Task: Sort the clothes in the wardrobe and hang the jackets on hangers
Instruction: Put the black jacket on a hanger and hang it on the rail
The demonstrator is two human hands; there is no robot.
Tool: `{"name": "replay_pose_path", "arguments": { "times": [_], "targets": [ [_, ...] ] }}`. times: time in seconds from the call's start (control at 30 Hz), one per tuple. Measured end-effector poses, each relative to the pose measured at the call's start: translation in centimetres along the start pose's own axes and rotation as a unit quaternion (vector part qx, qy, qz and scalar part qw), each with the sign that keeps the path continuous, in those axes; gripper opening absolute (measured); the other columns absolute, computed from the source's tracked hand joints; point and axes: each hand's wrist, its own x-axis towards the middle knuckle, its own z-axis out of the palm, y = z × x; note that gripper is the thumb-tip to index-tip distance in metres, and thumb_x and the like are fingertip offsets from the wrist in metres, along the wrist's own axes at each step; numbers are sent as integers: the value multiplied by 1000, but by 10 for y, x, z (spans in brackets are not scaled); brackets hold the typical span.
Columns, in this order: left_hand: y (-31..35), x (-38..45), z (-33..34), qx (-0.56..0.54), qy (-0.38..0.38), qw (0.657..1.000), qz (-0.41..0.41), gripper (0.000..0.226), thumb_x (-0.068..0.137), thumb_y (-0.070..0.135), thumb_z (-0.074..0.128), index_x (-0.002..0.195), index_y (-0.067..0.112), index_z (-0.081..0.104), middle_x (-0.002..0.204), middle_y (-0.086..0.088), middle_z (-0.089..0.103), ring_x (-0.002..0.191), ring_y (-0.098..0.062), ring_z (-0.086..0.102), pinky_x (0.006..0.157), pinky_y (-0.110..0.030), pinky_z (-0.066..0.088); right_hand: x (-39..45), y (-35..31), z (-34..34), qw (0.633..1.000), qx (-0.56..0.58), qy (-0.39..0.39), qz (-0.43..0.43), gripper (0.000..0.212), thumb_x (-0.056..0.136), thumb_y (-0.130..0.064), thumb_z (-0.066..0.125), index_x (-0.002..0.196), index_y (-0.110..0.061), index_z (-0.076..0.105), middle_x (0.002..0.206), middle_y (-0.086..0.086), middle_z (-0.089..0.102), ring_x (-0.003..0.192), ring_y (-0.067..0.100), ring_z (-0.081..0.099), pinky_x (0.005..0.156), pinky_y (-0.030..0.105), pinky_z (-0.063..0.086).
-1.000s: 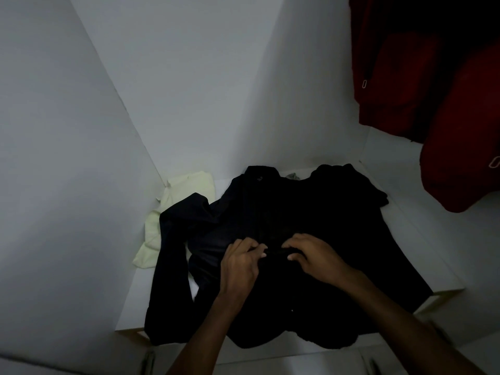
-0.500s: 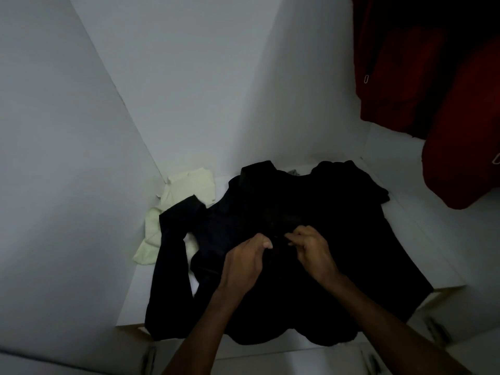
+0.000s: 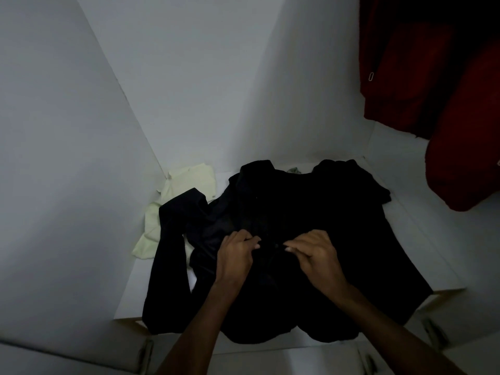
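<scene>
Left hand (image 3: 236, 257) and right hand (image 3: 318, 257) close together, each pinching the black jacket (image 3: 319, 212) | jacket flat on white shelf (image 3: 422, 236), hem over front edge; pale cloth (image 3: 189, 180) in back-left corner | red jackets (image 3: 422, 77) hang far right

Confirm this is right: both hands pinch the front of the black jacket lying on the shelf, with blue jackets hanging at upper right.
Wrong on colour. The head view shows red jackets hanging there, not blue. Otherwise right: left hand and right hand pinch the black jacket on the shelf.
</scene>
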Motion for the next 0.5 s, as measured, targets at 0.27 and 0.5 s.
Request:
{"name": "replay_pose_path", "arguments": {
  "times": [0.27, 0.5],
  "targets": [
    [3, -2, 9, 6, 41, 999, 2, 21, 82, 13, 77, 98, 26, 80, 89, 10, 66, 79, -14, 59, 72, -27, 42, 45, 3, -28, 955, 72, -249, 147, 24, 94, -34, 70, 77, -18, 68, 76, -3, 66, 73, 7, 63, 71, 34, 53],
    [1, 6, 2, 1, 60, 998, 21, 20, 83, 12, 75, 96, 28, 80, 88, 12, 67, 78, -14, 60, 71, -25, 43, 47, 25, 11, 946, -66, -307, 76, 9, 96, -28, 65, 97, -20, 64, 91, -12, 54, 95, 16, 60, 74, 27, 38]
  ]
}}
